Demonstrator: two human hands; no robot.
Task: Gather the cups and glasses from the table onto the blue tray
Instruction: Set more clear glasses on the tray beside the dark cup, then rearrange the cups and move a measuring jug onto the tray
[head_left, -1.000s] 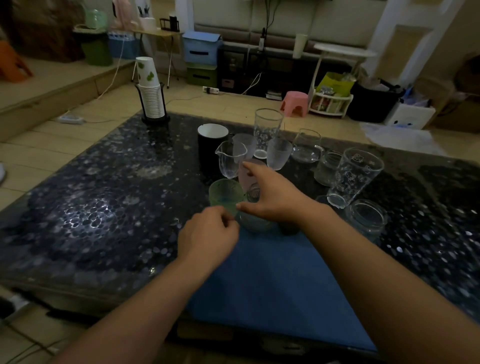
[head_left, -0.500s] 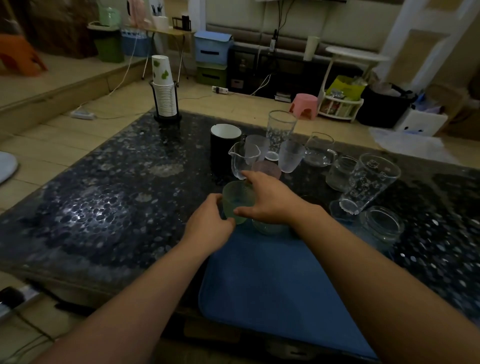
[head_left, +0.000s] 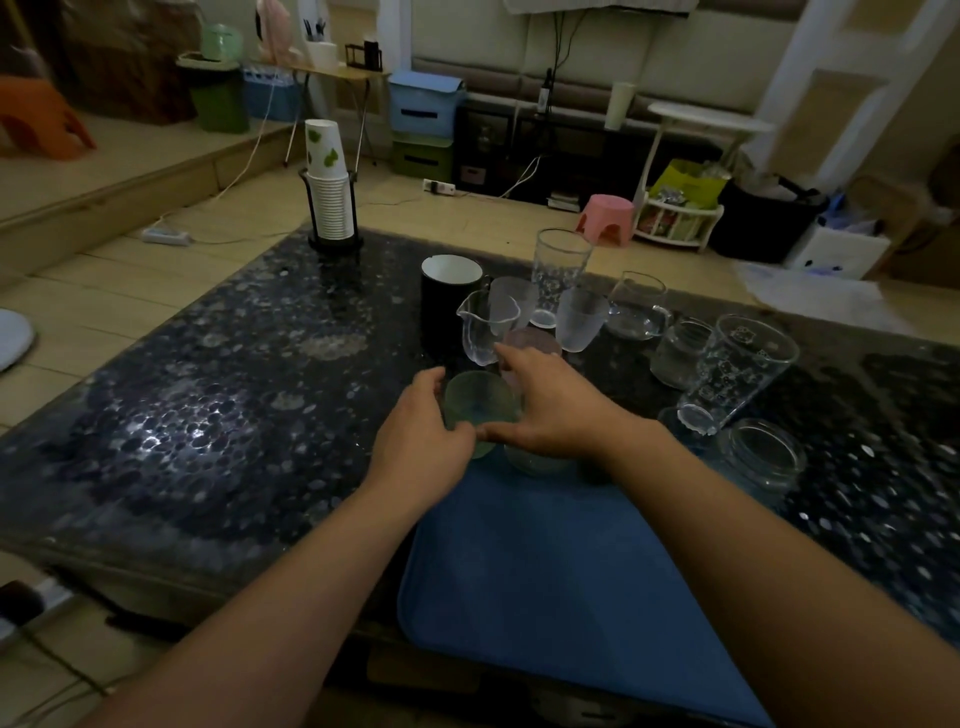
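A translucent green cup (head_left: 478, 402) stands at the far edge of the blue tray (head_left: 545, 571). My left hand (head_left: 421, 441) curls around its left side. My right hand (head_left: 550, 405) clasps its right side, thumb touching the left thumb, and covers a pale cup (head_left: 540, 462) on the tray. A pink cup (head_left: 535, 340) sits just behind my right fingers. Beyond stand a black mug (head_left: 449, 296), a small glass pitcher (head_left: 485, 327), frosted glasses (head_left: 579, 325) and a tall glass (head_left: 561, 270).
On the right of the dark pebble-pattern table (head_left: 208, 415) are a glass jug (head_left: 636, 306), a jar (head_left: 680, 353), a patterned tall glass (head_left: 732, 379) and a wide jar (head_left: 763, 454). A holder of stacked paper cups (head_left: 330, 202) stands at the far left corner.
My left hand has moved forward from a loose fist near the tray's corner and closed around the green cup. My right hand stayed on the cups.
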